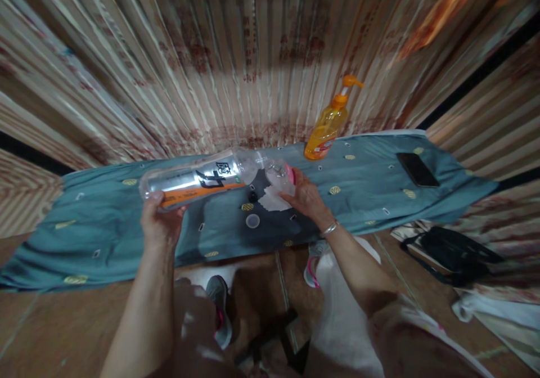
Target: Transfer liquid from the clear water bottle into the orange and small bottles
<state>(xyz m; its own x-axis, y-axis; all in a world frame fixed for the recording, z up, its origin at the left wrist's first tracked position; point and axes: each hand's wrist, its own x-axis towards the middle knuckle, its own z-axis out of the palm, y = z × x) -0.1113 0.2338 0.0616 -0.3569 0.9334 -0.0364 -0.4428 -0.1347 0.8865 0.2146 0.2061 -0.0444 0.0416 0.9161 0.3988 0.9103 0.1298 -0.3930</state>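
Observation:
My left hand (162,220) grips the base end of a large clear plastic bottle (198,178) with a silver and orange label. The bottle lies nearly level above the cloth, its neck toward the right. My right hand (307,197) is closed around a small clear bottle (276,171) with a pink end, tilted toward the large bottle's neck. Their mouths are close together; I cannot tell whether they touch. A white piece of tissue (274,199) shows just below the small bottle. On the cloth nearby are a round translucent lid (252,221) and a small dark piece (252,196).
A patterned green cloth (105,220) covers the narrow table. Toward the back stands an orange pump bottle (327,130); a black phone (417,170) lies at the right. Pleated curtains (202,57) hang behind. A black bag (455,251) rests below the table's right end.

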